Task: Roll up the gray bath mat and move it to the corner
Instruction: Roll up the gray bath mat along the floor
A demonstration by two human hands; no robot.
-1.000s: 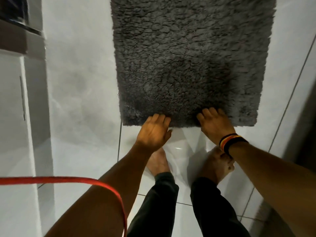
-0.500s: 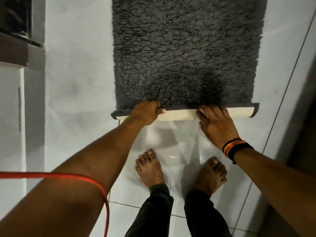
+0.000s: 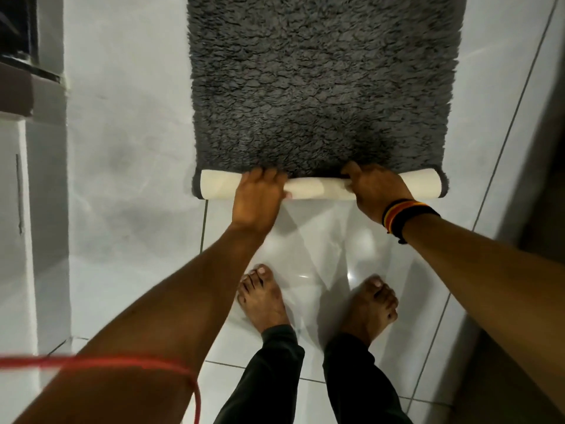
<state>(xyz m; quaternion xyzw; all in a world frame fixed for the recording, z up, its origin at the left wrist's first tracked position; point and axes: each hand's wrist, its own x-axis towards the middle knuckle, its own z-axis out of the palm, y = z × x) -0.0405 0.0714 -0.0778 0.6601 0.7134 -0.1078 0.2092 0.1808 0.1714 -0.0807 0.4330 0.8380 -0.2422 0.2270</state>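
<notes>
The gray shaggy bath mat [image 3: 324, 87] lies flat on the white tiled floor and runs up out of the frame. Its near edge is turned over into a short roll [image 3: 318, 188] that shows the cream underside. My left hand [image 3: 258, 198] grips the roll left of its middle, fingers curled over the top. My right hand [image 3: 376, 188], with a striped wristband, grips it right of the middle. Both ends of the roll stick out past my hands.
My two bare feet [image 3: 315, 301] stand on the glossy tiles just below the roll. A white wall with a dark ledge [image 3: 18, 93] is on the left. A dark surface [image 3: 544, 148] borders the right. A red cord [image 3: 101, 361] crosses my left forearm.
The near edge of the mat went from lying flat to being folded over, and the roll has grown thicker. Both hands moved forward with it and my feet stepped back into view.
</notes>
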